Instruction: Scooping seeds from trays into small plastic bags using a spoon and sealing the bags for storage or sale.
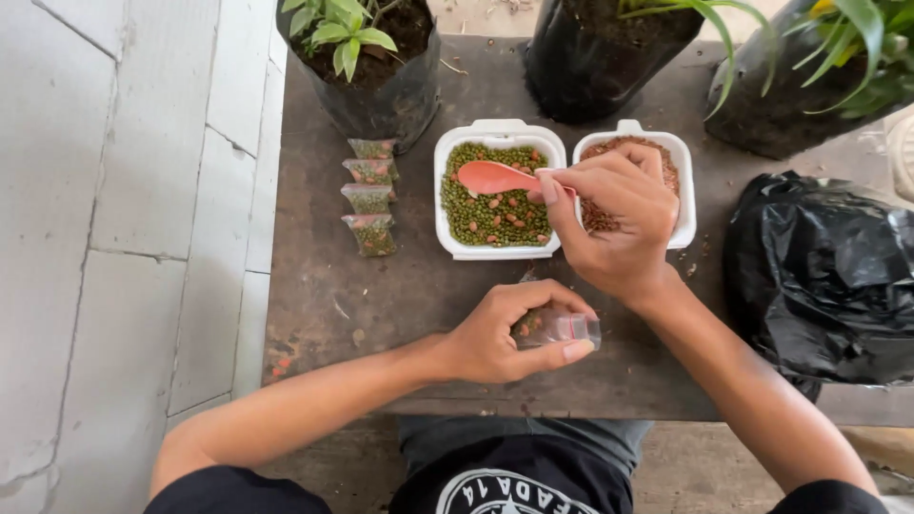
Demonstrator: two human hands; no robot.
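Spanning the dark table (400,286), two white trays (495,133) hold seeds. The right hand (614,224) pinches a pink spoon (490,176) over the green beans; the left hand (500,333) curls around a small clear bag (557,328). A tilted spoon or slack bag mouth could scatter seeds.

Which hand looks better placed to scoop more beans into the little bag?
Probably the right hand: it already holds the pink spoon over the tray of green beans. The left hand is busy gripping the small clear bag nearer the body.
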